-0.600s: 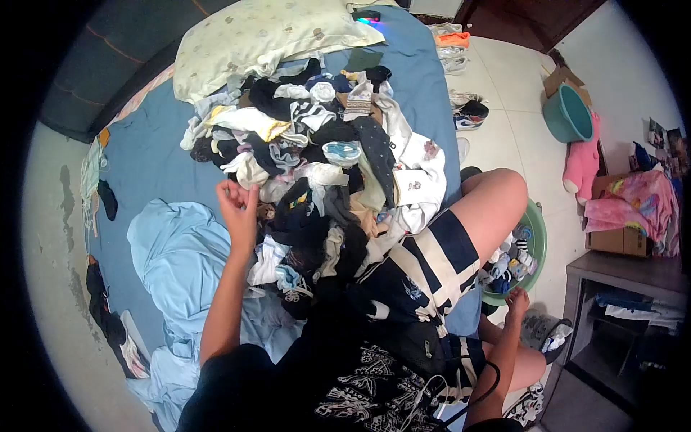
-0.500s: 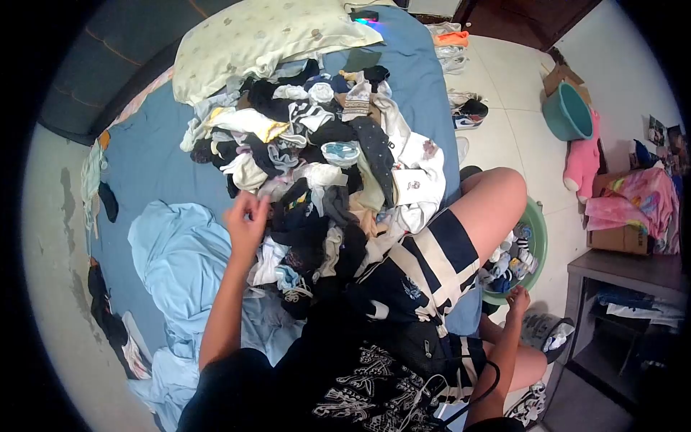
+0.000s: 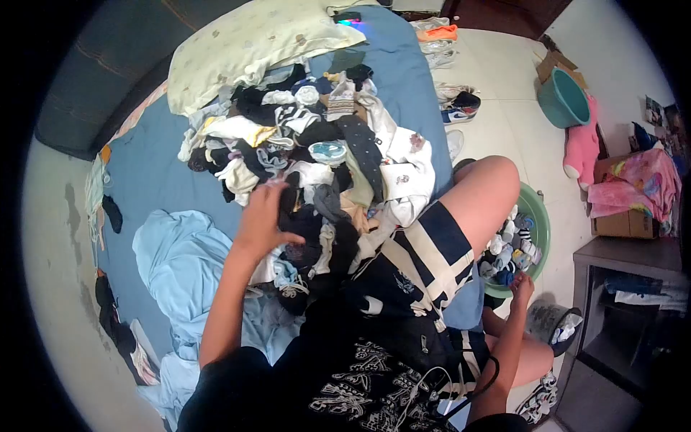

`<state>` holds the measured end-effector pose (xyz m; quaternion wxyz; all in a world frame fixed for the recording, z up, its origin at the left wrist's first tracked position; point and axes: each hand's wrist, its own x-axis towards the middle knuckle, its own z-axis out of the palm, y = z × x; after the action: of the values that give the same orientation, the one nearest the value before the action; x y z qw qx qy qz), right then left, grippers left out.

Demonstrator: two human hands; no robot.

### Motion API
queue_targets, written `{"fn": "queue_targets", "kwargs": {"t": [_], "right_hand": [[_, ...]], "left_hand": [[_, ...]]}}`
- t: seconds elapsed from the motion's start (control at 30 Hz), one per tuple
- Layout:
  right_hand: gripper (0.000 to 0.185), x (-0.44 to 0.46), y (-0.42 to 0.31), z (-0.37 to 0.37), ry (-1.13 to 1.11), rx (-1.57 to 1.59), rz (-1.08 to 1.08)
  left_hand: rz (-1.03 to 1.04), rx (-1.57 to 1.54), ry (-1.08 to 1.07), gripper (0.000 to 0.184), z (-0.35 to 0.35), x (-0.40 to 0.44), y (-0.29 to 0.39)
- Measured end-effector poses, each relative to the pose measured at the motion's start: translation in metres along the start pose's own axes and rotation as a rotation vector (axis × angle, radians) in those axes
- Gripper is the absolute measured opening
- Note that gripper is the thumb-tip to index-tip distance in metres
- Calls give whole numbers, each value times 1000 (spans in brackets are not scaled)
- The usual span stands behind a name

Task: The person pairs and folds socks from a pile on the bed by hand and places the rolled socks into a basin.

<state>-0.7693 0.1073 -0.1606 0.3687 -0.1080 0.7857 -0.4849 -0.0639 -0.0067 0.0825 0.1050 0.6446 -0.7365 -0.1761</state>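
Observation:
My left hand (image 3: 265, 222) reaches over the near left side of a big heap of socks (image 3: 311, 173) on the bed. Its thumb stands apart from the fingers, and dark socks (image 3: 304, 229) lie just beside it. My right hand (image 3: 522, 286) is at the near edge of a green basin (image 3: 545, 216) on the floor, fingers curled together; anything between them is too small to make out. Inside the basin are several rolled socks (image 3: 512, 248). A white garment (image 3: 410, 169) lies at the right of the heap.
A light blue cloth (image 3: 176, 263) is bunched on the bed, left of my arm. A pillow (image 3: 252, 50) lies at the far end. Shoes (image 3: 459, 106), a dark bucket (image 3: 548, 322) and a grey cabinet (image 3: 626, 263) stand right of the bed. A teal bucket (image 3: 563, 101) is farther back.
My left hand has moved right and slightly nearer over the heap, its thumb now spread from the fingers. My right hand stays near the basin. The whole view has shifted a little.

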Motion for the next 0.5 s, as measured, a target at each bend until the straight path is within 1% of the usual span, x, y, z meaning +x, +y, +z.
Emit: {"fn": "queue_targets", "kwargs": {"t": [0.03, 0.1, 0.13, 0.2, 0.23, 0.3, 0.33, 0.37, 0.43, 0.47, 0.5], "right_hand": [[14, -3, -6, 3, -14, 14, -16], [15, -11, -24, 8, -33, 19, -30], [15, -18, -36, 11, -24, 18, -57], [20, -23, -52, 12, -32, 27, -90], [20, -24, -55, 12, -28, 39, -85], [22, -26, -68, 9, -131, 96, -217], [23, -38, -84, 13, -109, 86, -233], [23, -48, -96, 15, -106, 87, -223], [22, -63, -116, 22, -87, 72, -332], [21, -77, -132, 20, -98, 36, -324], [21, -81, -138, 21, -80, 51, -317]], "left_hand": [[-7, 145, 120, 88, 2, 3, -8], [-487, 248, -100, 69, 4, 1, -9], [-490, 252, -101, 69, 0, 2, -5], [-645, -237, -485, 57, -7, 8, 6], [-638, -225, -484, 57, -7, 9, 9], [-326, -178, -576, 58, 4, -1, 12], [-160, 3, -484, 68, 15, -12, 7], [-159, 10, -493, 68, 20, -18, 15], [-250, 230, -423, 75, 28, -19, 34], [-255, 249, -407, 70, 34, -21, 36], [-235, 263, -409, 70, 29, -16, 45]]}}
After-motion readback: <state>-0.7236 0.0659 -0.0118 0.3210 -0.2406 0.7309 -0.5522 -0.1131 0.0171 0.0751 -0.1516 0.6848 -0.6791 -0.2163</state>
